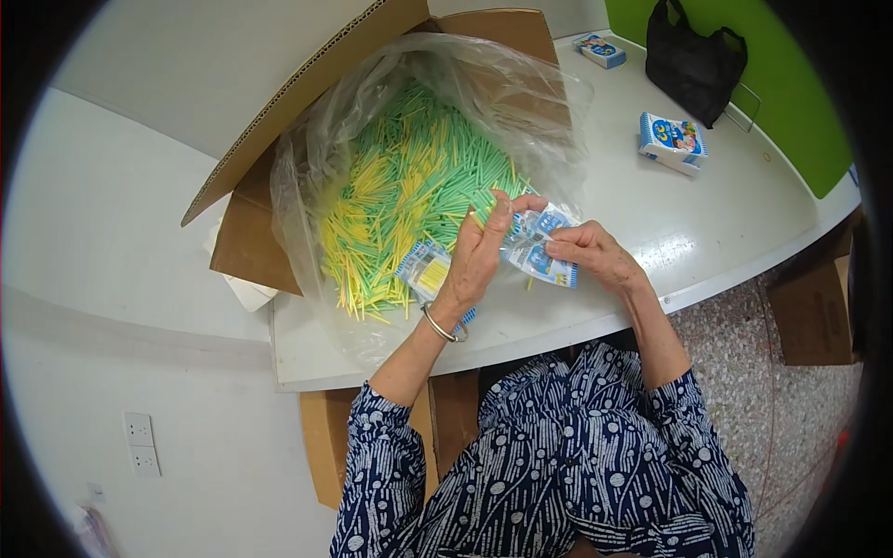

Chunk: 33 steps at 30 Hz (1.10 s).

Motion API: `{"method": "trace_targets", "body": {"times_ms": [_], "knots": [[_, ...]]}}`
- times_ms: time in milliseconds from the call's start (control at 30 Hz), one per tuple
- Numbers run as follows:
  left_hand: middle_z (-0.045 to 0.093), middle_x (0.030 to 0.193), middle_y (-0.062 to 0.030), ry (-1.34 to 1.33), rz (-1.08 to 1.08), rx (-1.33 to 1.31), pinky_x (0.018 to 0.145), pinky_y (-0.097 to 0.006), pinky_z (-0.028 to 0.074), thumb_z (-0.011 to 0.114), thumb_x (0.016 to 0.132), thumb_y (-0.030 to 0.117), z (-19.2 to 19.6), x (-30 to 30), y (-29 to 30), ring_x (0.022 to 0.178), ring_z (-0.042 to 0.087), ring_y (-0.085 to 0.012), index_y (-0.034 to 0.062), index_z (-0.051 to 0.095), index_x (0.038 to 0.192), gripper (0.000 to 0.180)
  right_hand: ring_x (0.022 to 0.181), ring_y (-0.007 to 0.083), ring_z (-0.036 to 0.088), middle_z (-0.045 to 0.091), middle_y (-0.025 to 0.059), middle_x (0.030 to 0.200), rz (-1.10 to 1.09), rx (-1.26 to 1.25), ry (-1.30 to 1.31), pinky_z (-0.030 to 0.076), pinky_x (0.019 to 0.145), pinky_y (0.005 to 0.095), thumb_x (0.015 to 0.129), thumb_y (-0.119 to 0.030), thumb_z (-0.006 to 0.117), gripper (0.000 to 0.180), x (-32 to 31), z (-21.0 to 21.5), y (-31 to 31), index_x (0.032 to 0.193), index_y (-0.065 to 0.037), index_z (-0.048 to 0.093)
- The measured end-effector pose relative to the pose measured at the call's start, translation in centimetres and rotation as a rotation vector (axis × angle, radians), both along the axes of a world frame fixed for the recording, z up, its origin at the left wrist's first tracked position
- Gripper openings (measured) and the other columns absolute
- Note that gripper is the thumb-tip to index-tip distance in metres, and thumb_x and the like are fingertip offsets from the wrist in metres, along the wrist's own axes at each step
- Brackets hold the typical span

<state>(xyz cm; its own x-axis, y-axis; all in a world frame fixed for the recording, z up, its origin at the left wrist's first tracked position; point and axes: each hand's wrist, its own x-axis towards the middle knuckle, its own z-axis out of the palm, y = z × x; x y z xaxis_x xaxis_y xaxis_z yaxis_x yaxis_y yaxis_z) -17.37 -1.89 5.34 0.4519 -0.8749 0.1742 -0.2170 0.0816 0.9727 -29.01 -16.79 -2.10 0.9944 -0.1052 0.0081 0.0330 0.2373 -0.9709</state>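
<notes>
A big heap of thin green and yellow sticks (pixel 423 167) fills a clear plastic bag (pixel 312 158) that lies open toward me. My left hand (pixel 474 259) is closed around a small bunch of green sticks (pixel 483 204) at the heap's right edge. Between my hands is a small clear packet with blue print (pixel 555 271); the fingers of my right hand (pixel 609 265) pinch its upper part. The bunch points toward this packet, but whether any sticks are inside it I cannot tell. Partly beneath my left wrist lies another printed packet (pixel 430 272), with yellow sticks showing through it.
A cardboard box (pixel 293 93) tilts around the bag on the white table (pixel 595 321). At the back right are two small blue-and-white packs, one nearer (pixel 672 144) and one farther (pixel 600 50), plus a black bag (pixel 693 60). Another carton (pixel 814 302) stands on the floor at right.
</notes>
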Motion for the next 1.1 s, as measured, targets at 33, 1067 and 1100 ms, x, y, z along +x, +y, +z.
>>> {"method": "trace_targets", "body": {"times_ms": [33,1067,1100], "knots": [[0.059,0.114,-0.0156,0.0,0.0,0.0,0.094,-0.031,0.042,0.037,0.099,0.032,-0.3,0.2,-0.1,0.107,0.054,-0.0184,0.0022,0.048,0.1,0.032,0.075,0.0048,0.056,0.066,0.002,0.083,-0.015,0.023,-0.01,0.045,0.068,0.0195,0.089,-0.022,0.061,0.026,0.1,-0.1,0.1,0.098,0.002,0.068],[0.061,0.093,-0.0041,-0.294,0.008,0.201,0.074,-0.022,0.045,0.066,0.079,0.007,1.0,1.4,0.0,0.083,0.054,-0.008,0.0018,0.05,0.11,0.035,0.064,0.0025,0.051,0.063,-0.0008,0.074,-0.009,0.012,0.051,0.036,0.054,0.0194,0.077,-0.022,0.073,0.026,1.8,-0.6,1.7,0.089,0.0,0.068],[0.061,0.092,-0.0041,-0.31,0.01,0.219,0.074,-0.023,0.045,0.065,0.079,0.007,1.2,1.3,0.0,0.082,0.054,-0.0079,0.0016,0.05,0.109,0.034,0.064,0.0025,0.051,0.063,-0.0008,0.074,-0.005,0.013,0.051,0.036,0.054,0.0194,0.077,-0.022,0.073,0.026,1.7,-0.4,1.8,0.089,0.0,0.068]]}}
